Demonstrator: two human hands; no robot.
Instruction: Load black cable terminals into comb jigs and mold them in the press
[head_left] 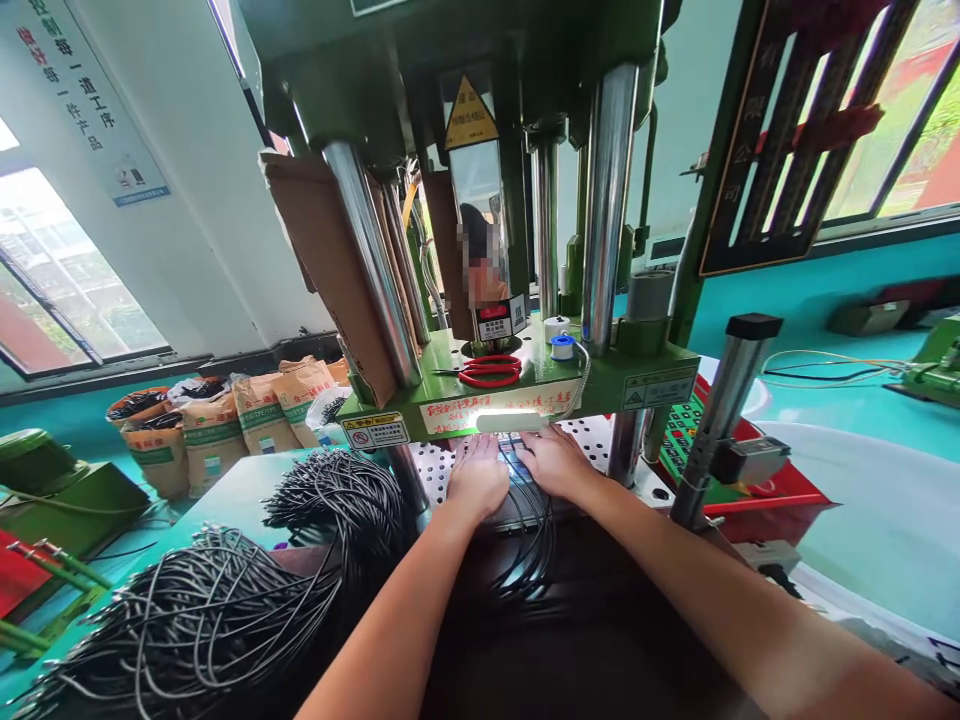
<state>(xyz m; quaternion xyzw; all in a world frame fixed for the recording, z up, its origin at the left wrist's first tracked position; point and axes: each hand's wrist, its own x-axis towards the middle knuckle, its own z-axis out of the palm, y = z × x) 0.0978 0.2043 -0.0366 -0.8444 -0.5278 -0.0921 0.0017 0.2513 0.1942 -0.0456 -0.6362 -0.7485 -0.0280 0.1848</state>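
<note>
Several black cables (pixel 534 520) run out of the mould (pixel 517 470) under the green press plate (pixel 525 378) and hang over the front edge. My left hand (pixel 478 474) lies left of the cables, its fingers stretched forward, open. To the right, my right hand (pixel 561 464) reaches in with its thumb side beside the cables; its visible fingers look spread rather than closed. The press plate and a bright white lamp (pixel 513 421) hide the fingertips, so whether they touch cable ends cannot be made out.
Large bundles of black cables (pixel 217 620) lie on the table at left. Red-handled pliers (pixel 489 371) and a blue-and-white spool (pixel 562 347) rest on the press plate. Steel columns (pixel 611 200) flank the work area. At right stand an upright post (pixel 724 420) and a red bin (pixel 780 500).
</note>
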